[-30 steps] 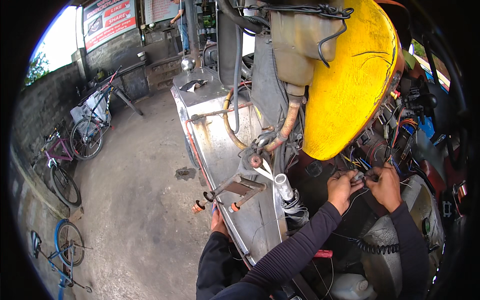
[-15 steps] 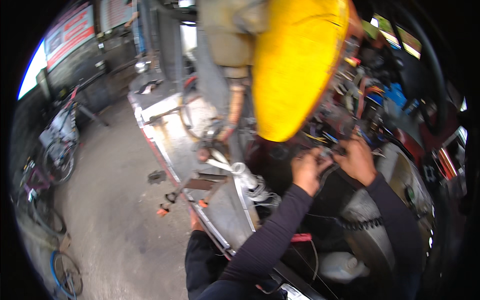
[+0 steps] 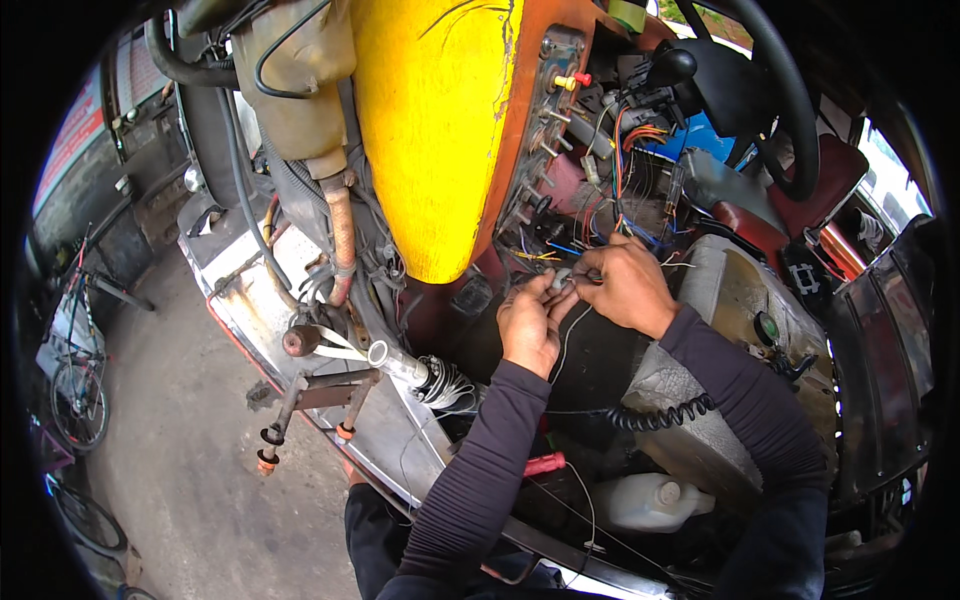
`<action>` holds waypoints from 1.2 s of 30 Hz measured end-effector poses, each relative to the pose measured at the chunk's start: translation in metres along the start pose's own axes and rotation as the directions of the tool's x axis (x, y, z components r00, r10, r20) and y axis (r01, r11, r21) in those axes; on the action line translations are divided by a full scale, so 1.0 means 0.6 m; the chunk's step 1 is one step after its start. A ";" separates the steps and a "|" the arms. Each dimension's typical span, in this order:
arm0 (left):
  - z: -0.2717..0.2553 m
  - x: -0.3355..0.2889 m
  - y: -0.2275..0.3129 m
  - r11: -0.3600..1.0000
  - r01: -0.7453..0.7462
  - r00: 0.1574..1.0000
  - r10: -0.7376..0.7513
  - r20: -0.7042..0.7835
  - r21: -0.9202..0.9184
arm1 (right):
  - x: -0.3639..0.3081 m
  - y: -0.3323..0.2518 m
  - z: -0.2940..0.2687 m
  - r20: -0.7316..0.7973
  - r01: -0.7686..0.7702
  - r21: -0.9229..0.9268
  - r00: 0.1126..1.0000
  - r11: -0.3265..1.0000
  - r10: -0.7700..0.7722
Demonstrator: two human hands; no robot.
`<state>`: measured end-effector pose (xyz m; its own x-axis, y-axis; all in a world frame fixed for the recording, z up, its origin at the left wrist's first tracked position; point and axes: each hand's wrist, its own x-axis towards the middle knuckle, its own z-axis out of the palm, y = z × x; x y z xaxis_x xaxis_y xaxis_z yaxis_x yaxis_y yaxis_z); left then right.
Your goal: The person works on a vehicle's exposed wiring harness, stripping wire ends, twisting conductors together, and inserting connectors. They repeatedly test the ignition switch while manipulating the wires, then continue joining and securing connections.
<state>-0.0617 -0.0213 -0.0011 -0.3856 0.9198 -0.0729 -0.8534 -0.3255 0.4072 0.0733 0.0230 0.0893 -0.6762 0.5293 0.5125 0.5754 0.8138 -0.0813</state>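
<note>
Our view has swung to the right, but the little pale piece (image 3: 562,278) is still between our hands.
The yellow panel (image 3: 430,130) has slid left in our view, so its switch plate (image 3: 545,122) shows better. Below, our left hand (image 3: 530,325) has its grip pinched on the piece. Our right hand (image 3: 632,288) curls close beside it; we cannot tell what its grip holds. Farther right are bright wires (image 3: 645,132) and the steering wheel (image 3: 801,135).
</note>
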 end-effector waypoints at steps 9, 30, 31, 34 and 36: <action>-0.002 -0.001 0.000 0.998 -0.006 1.000 0.006 0.003 0.060 | 0.002 -0.005 -0.002 -0.011 0.007 0.000 1.000 1.000 -0.007; -0.026 0.005 0.002 0.978 -0.002 0.998 0.016 -0.066 0.206 | -0.032 0.005 -0.074 0.111 -0.091 0.386 0.993 0.918 0.052; -0.031 0.006 0.001 0.973 -0.006 0.997 0.024 -0.075 0.230 | -0.035 0.006 -0.079 0.133 -0.111 0.438 0.989 0.892 0.058; -0.039 0.006 0.004 0.949 -0.014 0.992 0.051 -0.112 0.314 | -0.041 0.036 -0.083 0.105 -0.088 0.524 0.994 0.847 0.038; -0.037 -0.003 0.007 0.908 -0.006 0.990 0.064 -0.124 0.419 | -0.038 0.044 -0.092 0.108 -0.106 0.551 0.993 0.828 0.055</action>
<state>-0.0723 -0.0294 -0.0197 -0.4798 0.8628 -0.1591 -0.6252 -0.2090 0.7519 0.1296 0.0191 0.1226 -0.6888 0.5963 0.4123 0.2942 0.7497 -0.5927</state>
